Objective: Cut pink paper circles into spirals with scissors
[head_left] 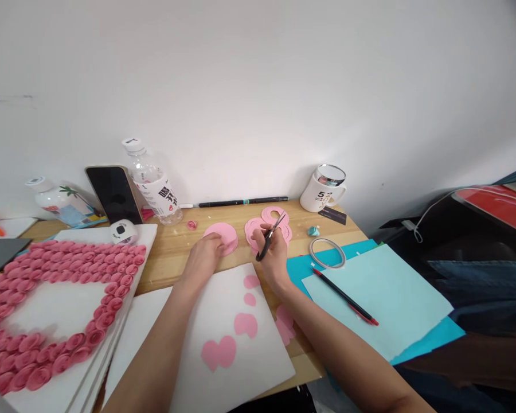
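My left hand (201,259) has its fingers pinched at the edge of a round pink paper circle (227,234) near the back of the desk. Scissors with black handles (263,248) are in my right hand (274,259), their blades pointing up and away. Just behind the scissors lie pink paper cut-outs with round holes (279,213), partly covered by my hand. Between my forearms, a white sheet (198,396) carries several pink paper pieces, among them a heart-like piece (219,352). Another pink paper scrap (285,326) shows beside my right forearm.
At left, a white board holds rolled pink paper roses (107,318) around a bare middle. A phone (114,195), water bottle (157,186) and black pen (241,202) line the wall. Right are a mug (318,194), tape roll (327,253), blue paper (380,298) and a red-black pen (344,295).
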`<state>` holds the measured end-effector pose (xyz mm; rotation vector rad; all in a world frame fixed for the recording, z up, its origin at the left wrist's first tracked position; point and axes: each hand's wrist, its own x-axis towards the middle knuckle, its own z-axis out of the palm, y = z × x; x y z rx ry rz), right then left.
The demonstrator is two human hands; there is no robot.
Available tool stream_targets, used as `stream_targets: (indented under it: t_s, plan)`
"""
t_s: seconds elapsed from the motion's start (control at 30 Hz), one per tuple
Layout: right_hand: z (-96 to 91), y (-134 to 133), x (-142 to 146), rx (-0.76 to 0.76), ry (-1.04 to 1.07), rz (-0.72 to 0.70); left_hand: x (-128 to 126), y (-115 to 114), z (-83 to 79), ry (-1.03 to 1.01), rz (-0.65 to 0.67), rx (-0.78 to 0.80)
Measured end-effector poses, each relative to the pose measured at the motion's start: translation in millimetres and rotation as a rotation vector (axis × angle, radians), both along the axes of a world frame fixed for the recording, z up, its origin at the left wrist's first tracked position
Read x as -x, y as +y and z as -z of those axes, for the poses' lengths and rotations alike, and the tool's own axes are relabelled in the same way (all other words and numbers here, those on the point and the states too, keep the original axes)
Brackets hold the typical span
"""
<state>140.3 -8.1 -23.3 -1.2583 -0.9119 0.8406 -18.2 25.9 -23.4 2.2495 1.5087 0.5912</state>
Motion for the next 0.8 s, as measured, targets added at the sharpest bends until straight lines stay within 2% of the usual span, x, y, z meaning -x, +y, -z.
stream_targets:
  t_s: [0.1, 0.17, 0.27, 0.33, 0.47, 0.53, 0.6, 0.7, 0.8]
  plan:
    - [1.1, 0, 0, -0.01, 0.008, -0.016, -1, 1, 2.8, -0.061, -0.071, -0.032]
    - [2.2, 0, 1, -0.028, 0.011, -0.037, -2, 1, 2.2, -0.153, -0.148, -0.119]
    - [3.5, 0, 1, -0.064, 0.011, -0.084, -6, -1, -5.2, -0.388, -0.283, -0.306]
    - [3.3, 0, 2, -0.091, 0.013, -0.137, -8, -3, -12.6, -0.61, -0.388, -0.332]
    - [0.6, -2, 3, -0.141, 0.042, -0.237, -13, -7, -23.5, -1.108, -0.365, 0.017]
    - [-0.6, -4, 2, -0.138, 0.028, -0.228, -15, -7, -25.3, -1.208, -0.336, 0.163]
    - [-1.2, -4, 1, -0.117, -0.012, -0.19, -15, -9, -24.7, -1.169, -0.307, 0.268]
    - [-1.6, -5, 0, -0.099, -0.039, -0.16, -16, -11, -21.6, -0.999, -0.189, 0.413]
    - [-2.9, -5, 0, -0.104, -0.013, -0.184, -18, -14, -20.8, -0.924, -0.134, 0.456]
